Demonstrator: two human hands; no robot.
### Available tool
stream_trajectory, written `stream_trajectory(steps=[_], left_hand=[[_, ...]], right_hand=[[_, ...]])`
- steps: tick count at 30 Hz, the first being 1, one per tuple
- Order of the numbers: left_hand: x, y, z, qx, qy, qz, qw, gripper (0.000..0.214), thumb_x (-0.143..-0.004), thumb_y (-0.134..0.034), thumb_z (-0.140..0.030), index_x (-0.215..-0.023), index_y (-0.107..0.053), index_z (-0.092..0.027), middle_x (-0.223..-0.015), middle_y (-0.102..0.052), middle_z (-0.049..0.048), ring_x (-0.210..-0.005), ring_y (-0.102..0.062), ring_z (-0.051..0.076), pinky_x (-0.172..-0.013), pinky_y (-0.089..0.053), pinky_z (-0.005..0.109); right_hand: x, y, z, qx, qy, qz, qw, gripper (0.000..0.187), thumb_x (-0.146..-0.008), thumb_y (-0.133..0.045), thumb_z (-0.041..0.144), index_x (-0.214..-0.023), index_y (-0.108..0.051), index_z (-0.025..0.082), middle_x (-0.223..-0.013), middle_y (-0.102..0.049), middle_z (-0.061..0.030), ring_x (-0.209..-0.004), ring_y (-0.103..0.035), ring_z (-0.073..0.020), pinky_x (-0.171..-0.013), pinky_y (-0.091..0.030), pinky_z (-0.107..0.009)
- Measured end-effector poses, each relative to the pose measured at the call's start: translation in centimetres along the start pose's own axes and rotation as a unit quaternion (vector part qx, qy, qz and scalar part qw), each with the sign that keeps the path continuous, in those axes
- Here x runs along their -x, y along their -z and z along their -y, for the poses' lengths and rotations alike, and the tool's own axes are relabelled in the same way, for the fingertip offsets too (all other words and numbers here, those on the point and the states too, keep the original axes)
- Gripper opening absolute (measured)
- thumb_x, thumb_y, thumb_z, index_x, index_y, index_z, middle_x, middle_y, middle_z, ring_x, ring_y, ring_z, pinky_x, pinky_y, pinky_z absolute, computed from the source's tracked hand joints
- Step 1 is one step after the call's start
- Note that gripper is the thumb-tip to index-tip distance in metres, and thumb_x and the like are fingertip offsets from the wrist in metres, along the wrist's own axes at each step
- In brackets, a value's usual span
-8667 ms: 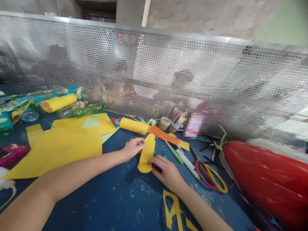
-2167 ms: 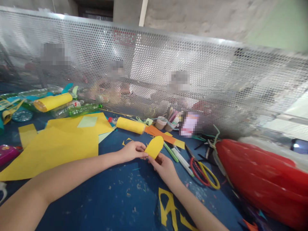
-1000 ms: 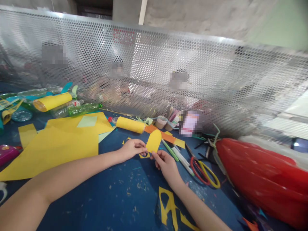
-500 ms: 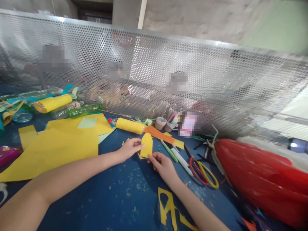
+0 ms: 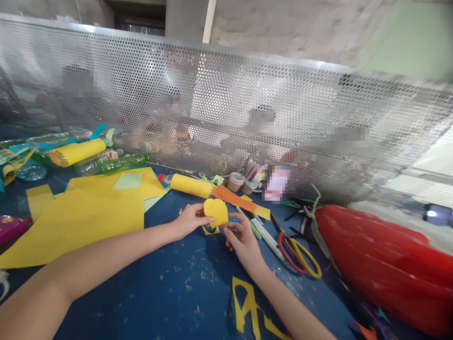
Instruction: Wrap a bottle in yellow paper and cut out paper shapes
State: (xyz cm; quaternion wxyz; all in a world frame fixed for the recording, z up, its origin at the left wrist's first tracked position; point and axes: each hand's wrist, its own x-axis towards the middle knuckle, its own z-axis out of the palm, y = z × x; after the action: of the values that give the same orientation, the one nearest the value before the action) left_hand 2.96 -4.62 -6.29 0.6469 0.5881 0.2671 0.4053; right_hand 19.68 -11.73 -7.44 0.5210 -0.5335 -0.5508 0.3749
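Observation:
My left hand (image 5: 191, 221) pinches a yellow paper cutout (image 5: 216, 212) at its left edge, thumb in front. The cutout is broad, with two rounded lobes at the top, like a heart. My right hand (image 5: 244, 241) is close to its lower right edge, fingers bent and apart; whether a fingertip touches the paper I cannot tell. Beneath the cutout lies a yellow paper offcut (image 5: 211, 231). Behind it is a plastic bottle wrapped in yellow paper (image 5: 191, 185) with a red cap, beside an orange paper strip (image 5: 233, 198).
Yellow sheets (image 5: 95, 226) cover the left of the blue table (image 5: 159, 293). Scissors (image 5: 297, 255) and markers (image 5: 265, 236) lie right, near a red plastic bag (image 5: 382, 264). Yellow scraps (image 5: 247, 302) are in front. Bottles (image 5: 123, 163) and a perforated metal screen (image 5: 212, 104) stand behind.
The narrow, round-topped yellow piece has opened out into a wider two-lobed shape. My right fingers have lifted and spread from its lower corner; my left hand keeps its hold.

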Motion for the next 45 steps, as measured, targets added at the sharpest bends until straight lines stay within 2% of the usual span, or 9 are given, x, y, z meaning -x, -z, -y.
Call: stream_trajectory(steps=[7, 12, 17, 22, 26, 31, 37, 41, 45], left_hand=[[0.1, -0.1, -0.2, 0.011, 0.009, -0.012, 1.000, 0.040, -0.069, -0.071, -0.043, -0.094, -0.066, -0.012, -0.094, -0.070, 0.0090, -0.083, -0.064, 0.023, -0.071, -0.051, 0.033], [-0.1, 0.0, -0.1, 0.071, 0.022, -0.029, 0.997, 0.033, -0.072, -0.068, -0.041, -0.088, -0.066, -0.013, -0.084, -0.070, 0.0069, -0.083, -0.064, 0.022, -0.071, -0.052, 0.032], [-0.2, 0.0, -0.3, 0.125, 0.033, -0.067, 0.989, 0.024, -0.077, -0.064, -0.033, -0.089, -0.063, -0.012, -0.078, -0.069, 0.0068, -0.072, -0.065, 0.018, -0.068, -0.053, 0.031], [-0.4, 0.2, -0.2, 0.145, 0.036, -0.079, 0.986, 0.020, -0.076, -0.062, -0.023, -0.093, -0.059, -0.014, -0.082, -0.069, 0.0060, -0.069, -0.065, 0.015, -0.066, -0.053, 0.027], [-0.5, 0.5, -0.1, 0.198, 0.050, -0.095, 0.974, 0.027, -0.081, -0.054, -0.042, -0.092, -0.054, -0.018, -0.076, -0.067, 0.0027, -0.068, -0.065, 0.016, -0.063, -0.051, 0.027], [-0.3, 1.1, -1.3, 0.164, 0.093, 0.036, 0.981, 0.057, -0.077, -0.039, -0.068, -0.098, -0.054, -0.017, -0.072, -0.068, 0.0071, -0.072, -0.066, 0.023, -0.069, -0.048, 0.035], [0.2, 1.6, -3.3, -0.126, 0.106, 0.212, 0.963, 0.038, -0.074, -0.063, -0.033, -0.111, -0.056, -0.025, -0.087, -0.062, 0.0016, -0.083, -0.060, 0.016, -0.075, -0.043, 0.026], [0.4, 1.8, -3.3, -0.165, 0.097, 0.294, 0.937, 0.045, -0.071, -0.063, -0.018, -0.114, -0.053, -0.028, -0.095, -0.058, 0.0003, -0.076, -0.056, 0.012, -0.071, -0.043, 0.025], [0.3, 1.9, -2.9, -0.198, 0.084, 0.307, 0.927, 0.040, -0.075, -0.061, -0.021, -0.113, -0.053, -0.028, -0.098, -0.056, 0.0014, -0.083, -0.055, 0.013, -0.077, -0.042, 0.027]], right_hand=[[0.2, 0.1, 0.6, -0.012, -0.042, -0.005, 0.999, 0.028, -0.078, -0.052, 0.047, -0.085, -0.056, 0.019, -0.053, -0.051, 0.0032, -0.048, -0.050, -0.0135, -0.043, -0.041, -0.024], [0.0, 0.5, 0.8, 0.006, -0.043, -0.033, 0.998, 0.033, -0.077, -0.054, 0.052, -0.071, -0.055, 0.020, -0.068, -0.058, -0.0016, -0.062, -0.056, -0.0165, -0.054, -0.045, -0.026], [-0.7, 0.8, 0.4, 0.039, 0.023, -0.023, 0.999, 0.030, -0.065, -0.067, 0.043, -0.081, -0.054, 0.021, -0.077, -0.062, -0.0029, -0.072, -0.059, -0.0194, -0.064, -0.048, -0.029], [-0.8, 1.2, 1.4, 0.013, -0.025, -0.016, 0.999, 0.041, -0.068, -0.065, 0.042, -0.101, -0.049, 0.023, -0.081, -0.066, -0.0031, -0.068, -0.062, -0.0195, -0.059, -0.048, -0.029], [-0.8, 1.6, 1.5, 0.031, -0.049, 0.014, 0.998, 0.035, -0.068, -0.065, 0.048, -0.087, -0.059, 0.020, -0.071, -0.066, -0.0025, -0.062, -0.059, -0.0179, -0.054, -0.044, -0.027], [-0.6, 1.5, 0.8, 0.040, -0.054, 0.092, 0.994, 0.033, -0.068, -0.066, 0.048, -0.083, -0.067, 0.019, -0.070, -0.067, -0.0020, -0.059, -0.057, -0.0153, -0.055, -0.043, -0.026], [-0.5, 1.4, 1.4, 0.109, -0.005, 0.089, 0.990, 0.026, -0.073, -0.064, 0.041, -0.087, -0.067, 0.019, -0.078, -0.068, -0.0031, -0.072, -0.061, -0.0176, -0.067, -0.046, -0.029], [-0.7, 1.6, 1.2, 0.096, 0.001, 0.078, 0.992, 0.027, -0.071, -0.067, 0.039, -0.088, -0.060, 0.019, -0.072, -0.067, -0.0011, -0.068, -0.062, -0.0170, -0.067, -0.048, -0.029], [-0.7, 1.6, 1.4, 0.143, 0.024, 0.092, 0.985, 0.024, -0.074, -0.062, 0.042, -0.080, -0.059, 0.019, -0.074, -0.066, -0.0023, -0.071, -0.061, -0.0183, -0.066, -0.047, -0.029]])
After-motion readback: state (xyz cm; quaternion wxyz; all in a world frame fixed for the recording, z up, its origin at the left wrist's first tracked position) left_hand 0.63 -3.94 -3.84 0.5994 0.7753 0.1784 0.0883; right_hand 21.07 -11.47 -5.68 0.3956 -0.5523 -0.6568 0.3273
